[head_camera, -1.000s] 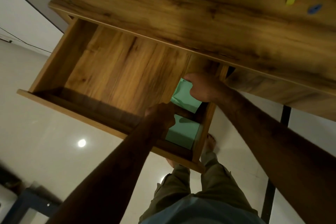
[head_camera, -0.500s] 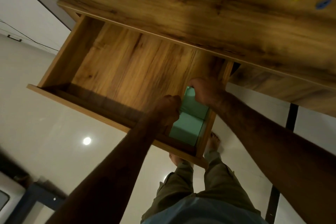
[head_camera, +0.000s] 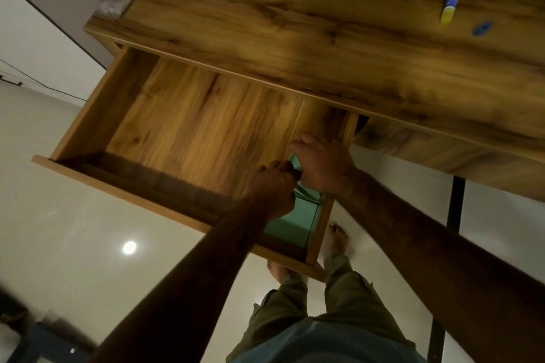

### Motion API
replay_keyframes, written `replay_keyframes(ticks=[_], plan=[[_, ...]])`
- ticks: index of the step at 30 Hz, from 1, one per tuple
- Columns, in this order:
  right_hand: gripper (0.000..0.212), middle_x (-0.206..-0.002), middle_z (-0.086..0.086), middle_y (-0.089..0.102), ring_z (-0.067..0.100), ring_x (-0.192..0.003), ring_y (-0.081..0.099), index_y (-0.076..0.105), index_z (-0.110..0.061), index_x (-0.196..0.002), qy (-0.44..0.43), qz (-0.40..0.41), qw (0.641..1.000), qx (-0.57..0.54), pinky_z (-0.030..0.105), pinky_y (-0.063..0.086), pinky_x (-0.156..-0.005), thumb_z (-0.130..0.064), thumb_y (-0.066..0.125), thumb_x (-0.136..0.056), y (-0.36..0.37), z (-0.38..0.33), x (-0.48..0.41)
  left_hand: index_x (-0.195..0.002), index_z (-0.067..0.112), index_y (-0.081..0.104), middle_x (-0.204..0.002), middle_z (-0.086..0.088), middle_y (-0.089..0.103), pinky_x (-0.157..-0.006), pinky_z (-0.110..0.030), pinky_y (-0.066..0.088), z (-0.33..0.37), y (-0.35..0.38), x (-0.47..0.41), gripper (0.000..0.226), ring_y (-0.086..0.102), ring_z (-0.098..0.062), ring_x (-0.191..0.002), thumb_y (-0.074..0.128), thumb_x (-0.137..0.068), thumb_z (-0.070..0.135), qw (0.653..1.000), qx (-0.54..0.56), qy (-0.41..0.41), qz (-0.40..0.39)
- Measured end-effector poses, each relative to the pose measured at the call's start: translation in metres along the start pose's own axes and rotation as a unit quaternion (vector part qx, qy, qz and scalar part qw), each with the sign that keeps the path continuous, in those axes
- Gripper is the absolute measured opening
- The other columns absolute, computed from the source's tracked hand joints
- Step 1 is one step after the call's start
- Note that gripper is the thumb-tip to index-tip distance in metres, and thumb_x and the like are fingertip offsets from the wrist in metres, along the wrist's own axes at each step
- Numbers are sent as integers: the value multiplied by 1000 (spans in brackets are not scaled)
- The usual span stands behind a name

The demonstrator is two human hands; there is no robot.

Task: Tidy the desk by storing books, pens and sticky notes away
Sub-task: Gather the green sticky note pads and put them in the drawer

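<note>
One desk [head_camera: 295, 23], drawer [head_camera: 97, 115] pulled open. I see right hand [head_camera: 321, 168] gripping green sticky notes [head_camera: 290, 224] in drawer's near right corner; left hand [head_camera: 271, 188] curled beside them, grip unclear to me. Blue-yellow marker [head_camera: 450, 4] lies on desktop, well apart.

Mint-green sticky-note pads [head_camera: 290, 224] lying end to end, tucked in the open drawer's [head_camera: 206, 127] near right corner

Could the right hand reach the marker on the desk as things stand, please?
Probably, once freed: the marker lies open on the desk, but the right hand grips a pad in the drawer.
</note>
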State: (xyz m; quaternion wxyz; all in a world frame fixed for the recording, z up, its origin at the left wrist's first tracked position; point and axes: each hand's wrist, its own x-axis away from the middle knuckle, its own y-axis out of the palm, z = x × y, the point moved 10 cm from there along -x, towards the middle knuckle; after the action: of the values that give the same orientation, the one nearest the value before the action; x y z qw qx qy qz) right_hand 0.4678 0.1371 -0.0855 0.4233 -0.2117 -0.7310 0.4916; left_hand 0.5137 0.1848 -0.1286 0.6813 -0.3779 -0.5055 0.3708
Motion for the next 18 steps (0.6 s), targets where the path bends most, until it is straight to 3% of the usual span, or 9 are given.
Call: replay_keyframes(ticks=[6, 11, 18], plan=[[54, -146, 1, 49, 29, -135, 51, 50, -27, -141, 8, 51, 999, -7, 47, 46, -108, -23, 68, -91, -42, 6, 15, -139, 24, 46, -140, -2, 47, -100, -45, 44, -17, -71, 3, 54, 49, -26, -127, 57, -86, 25, 993, 39, -43, 103], [58, -150, -4, 44, 28, -138, 49, 47, -32, -142, 48, 117, 992, -12, 46, 47, -108, -37, 65, -88, -91, 24, 23, -138, 25, 42, -137, 0, 45, -99, -40, 44, -20, -133, 3, 56, 46, -24, -127, 60, -85, 30, 983, 44, -52, 168], [61, -150, -2, 42, 27, -138, 47, 44, -31, -147, 71, 155, 985, -18, 46, 45, -106, -26, 63, -89, -146, 51, 18, -131, 26, 49, -131, 2, 48, -95, -38, 46, -13, -195, -10, 48, 49, -21, -121, 58, -84, 27, 968, 88, -46, 231]])
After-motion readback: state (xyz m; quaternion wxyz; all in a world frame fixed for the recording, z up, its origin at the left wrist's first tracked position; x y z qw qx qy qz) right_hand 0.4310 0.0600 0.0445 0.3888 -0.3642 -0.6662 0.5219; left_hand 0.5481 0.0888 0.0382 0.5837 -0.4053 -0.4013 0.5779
